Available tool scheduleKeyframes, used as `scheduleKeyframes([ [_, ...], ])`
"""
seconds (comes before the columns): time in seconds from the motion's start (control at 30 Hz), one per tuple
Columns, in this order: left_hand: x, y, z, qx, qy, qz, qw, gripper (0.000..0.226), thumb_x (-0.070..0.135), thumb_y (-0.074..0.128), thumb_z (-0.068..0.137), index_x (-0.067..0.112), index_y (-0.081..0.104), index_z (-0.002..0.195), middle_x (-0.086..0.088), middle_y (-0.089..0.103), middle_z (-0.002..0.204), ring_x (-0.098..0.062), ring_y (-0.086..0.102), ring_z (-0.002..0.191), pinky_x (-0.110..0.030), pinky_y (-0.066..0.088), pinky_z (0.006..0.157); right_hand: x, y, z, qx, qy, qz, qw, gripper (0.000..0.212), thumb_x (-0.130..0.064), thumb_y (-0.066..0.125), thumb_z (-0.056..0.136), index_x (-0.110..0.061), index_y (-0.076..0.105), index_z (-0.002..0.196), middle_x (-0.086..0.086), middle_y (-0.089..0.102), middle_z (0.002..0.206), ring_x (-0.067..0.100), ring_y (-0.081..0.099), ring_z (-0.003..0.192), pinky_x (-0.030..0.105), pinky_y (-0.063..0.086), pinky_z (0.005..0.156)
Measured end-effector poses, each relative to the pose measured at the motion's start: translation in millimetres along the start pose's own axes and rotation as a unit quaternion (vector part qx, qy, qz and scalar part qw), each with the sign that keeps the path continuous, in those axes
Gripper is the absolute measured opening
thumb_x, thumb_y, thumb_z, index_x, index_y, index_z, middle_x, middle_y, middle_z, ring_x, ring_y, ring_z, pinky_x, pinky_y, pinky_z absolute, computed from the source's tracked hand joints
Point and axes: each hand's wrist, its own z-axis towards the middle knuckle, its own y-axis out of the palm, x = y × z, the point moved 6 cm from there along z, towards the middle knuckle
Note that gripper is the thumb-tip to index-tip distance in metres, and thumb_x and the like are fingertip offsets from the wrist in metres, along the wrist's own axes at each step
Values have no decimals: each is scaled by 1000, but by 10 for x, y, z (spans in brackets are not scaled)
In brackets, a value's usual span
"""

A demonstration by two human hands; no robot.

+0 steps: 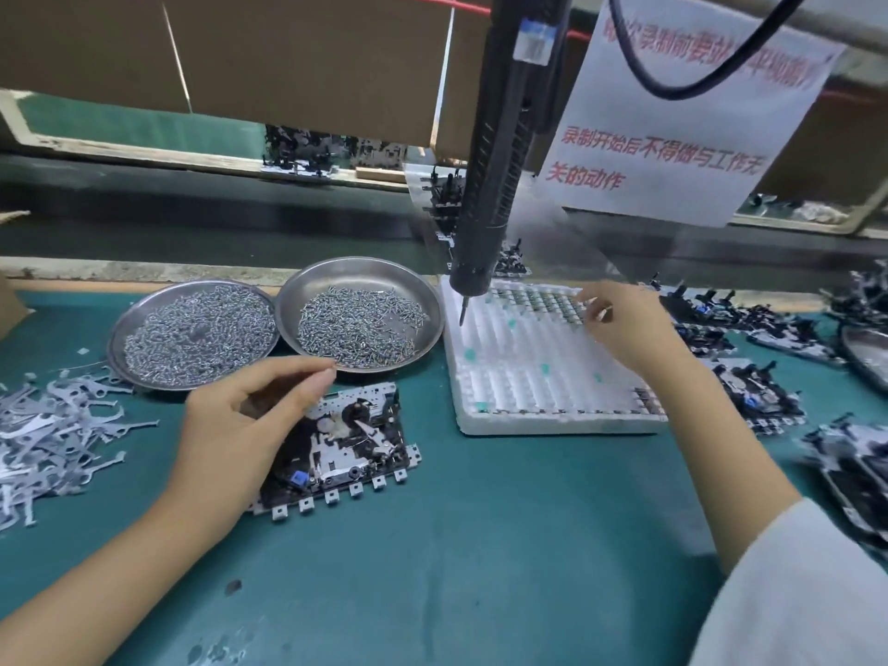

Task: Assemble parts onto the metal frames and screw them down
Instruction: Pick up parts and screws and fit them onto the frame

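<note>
Factory assembly line, green bench mat [480,545], hanging electric screwdriver [499,151], steel dishes of screws [358,324], conveyor belt [216,218], posted notice [682,127]

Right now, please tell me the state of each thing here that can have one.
left hand: fingers curled, resting on the metal frame
right hand: pinching a small part over the foam tray
metal frame: flat on the mat, partly assembled
electric screwdriver: hanging, unheld
two steel dishes: holding screws
foam tray: mostly emptied
</note>
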Motion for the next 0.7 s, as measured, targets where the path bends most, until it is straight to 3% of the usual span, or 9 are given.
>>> scheduleKeyframes([
  [0.33, 26, 4, -14, 11, -3, -11, 1000, 13, 18, 72, 72, 24, 73, 84, 15, 72, 80, 5, 63, 67, -4, 45, 64, -55, 68, 101, -81, -40, -126, 988, 66, 13, 49, 80, -17, 43, 139, 7, 64, 93, 23, 59, 79, 40, 54, 74],
  [0.4, 39, 8, -15, 10, -2, -9, 1000, 14, 20, 72, 70, 25, 73, 83, 16, 72, 81, 6, 63, 69, -3, 44, 64, -112, 83, 100, -69, -60, -172, 981, 71, 14, 47, 79, -20, 40, 140, 8, 65, 98, 24, 59, 80, 39, 55, 69],
  [0.6, 26, 2, -27, -3, 5, -3, 1000, 16, 25, 72, 68, 30, 74, 83, 16, 73, 83, 3, 65, 76, -6, 46, 73, -160, 109, 86, -5, -96, -262, 960, 70, 16, 44, 78, -17, 36, 140, 8, 64, 83, 27, 60, 74, 32, 47, 58],
  [0.7, 17, -7, -26, -10, 11, -2, 1000, 17, 27, 73, 68, 36, 76, 83, 16, 73, 84, 3, 65, 79, -6, 46, 75, -153, 95, 32, 23, -89, -255, 963, 59, 18, 44, 79, -9, 48, 131, 9, 63, 94, 28, 60, 80, 32, 46, 58],
])
